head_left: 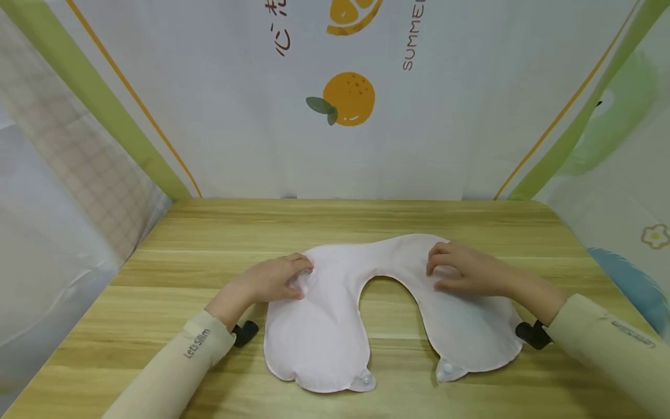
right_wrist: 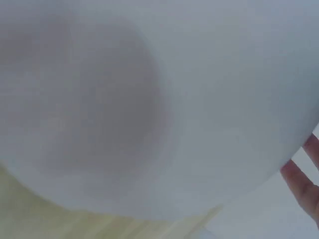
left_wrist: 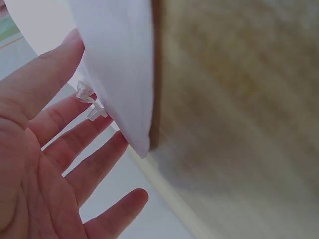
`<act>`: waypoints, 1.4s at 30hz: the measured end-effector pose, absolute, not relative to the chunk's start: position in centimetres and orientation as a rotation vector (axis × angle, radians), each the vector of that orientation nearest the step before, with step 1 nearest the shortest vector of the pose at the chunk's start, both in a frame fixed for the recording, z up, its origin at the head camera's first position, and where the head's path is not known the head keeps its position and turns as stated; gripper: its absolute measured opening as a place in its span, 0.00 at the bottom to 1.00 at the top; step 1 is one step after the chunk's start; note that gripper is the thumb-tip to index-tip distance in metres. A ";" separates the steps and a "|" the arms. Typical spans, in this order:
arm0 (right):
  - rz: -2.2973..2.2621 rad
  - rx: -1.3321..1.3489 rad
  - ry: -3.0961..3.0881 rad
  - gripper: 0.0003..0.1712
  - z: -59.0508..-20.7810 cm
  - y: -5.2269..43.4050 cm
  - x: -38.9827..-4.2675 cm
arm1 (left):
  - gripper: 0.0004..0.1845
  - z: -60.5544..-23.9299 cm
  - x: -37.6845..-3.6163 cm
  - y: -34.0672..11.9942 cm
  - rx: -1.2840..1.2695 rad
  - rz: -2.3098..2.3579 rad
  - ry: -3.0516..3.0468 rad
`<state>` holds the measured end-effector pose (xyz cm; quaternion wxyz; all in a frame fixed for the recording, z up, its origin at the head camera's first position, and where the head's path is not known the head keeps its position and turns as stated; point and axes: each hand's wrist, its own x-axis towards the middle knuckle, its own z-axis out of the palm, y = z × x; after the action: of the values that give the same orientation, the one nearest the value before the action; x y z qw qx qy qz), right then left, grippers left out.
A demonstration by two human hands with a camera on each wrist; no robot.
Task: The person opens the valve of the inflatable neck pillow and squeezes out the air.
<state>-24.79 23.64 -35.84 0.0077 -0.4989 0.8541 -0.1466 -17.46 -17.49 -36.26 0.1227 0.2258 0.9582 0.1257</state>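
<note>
A pale, U-shaped inflatable neck pillow [head_left: 324, 314] lies on the wooden table, its two arms toward the person and a small snap tab at each inner end. My left hand [head_left: 273, 279] touches its upper left edge with loosely bent fingers. In the left wrist view, the spread fingers [left_wrist: 97, 167] are beside the pillow's edge and a clear plastic air valve [left_wrist: 92, 102], whose cap stands out. On the upper right part rests my right hand [head_left: 471, 272], fingers slightly bent. The pillow [right_wrist: 224, 109] fills most of the right wrist view, hiding most of that hand.
The wood-grain table [head_left: 157, 326] extends around the pillow. Behind it hangs a white cloth [head_left: 235, 116] printed with oranges and lettering. Patterned fabric [head_left: 68, 145] hangs at the left, more cloth at the right. Dark wrist cameras [head_left: 245, 334] sit below both wrists.
</note>
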 end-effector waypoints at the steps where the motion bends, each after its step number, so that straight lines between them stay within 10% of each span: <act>1: -0.458 -1.556 2.661 0.07 -35.9 23.7 -24.7 | 0.32 -36.2 -17.5 -17.5 0.652 0.367 2.794; 42: -0.411 -1.391 2.604 0.24 -37.7 23.8 -22.6 | 0.33 -36.1 -17.2 -17.6 0.629 0.404 2.770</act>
<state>-22.58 23.78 -37.68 0.0802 -0.4650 0.8709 -0.1374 -17.21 -17.56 -36.06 0.1358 0.2173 0.9565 0.1393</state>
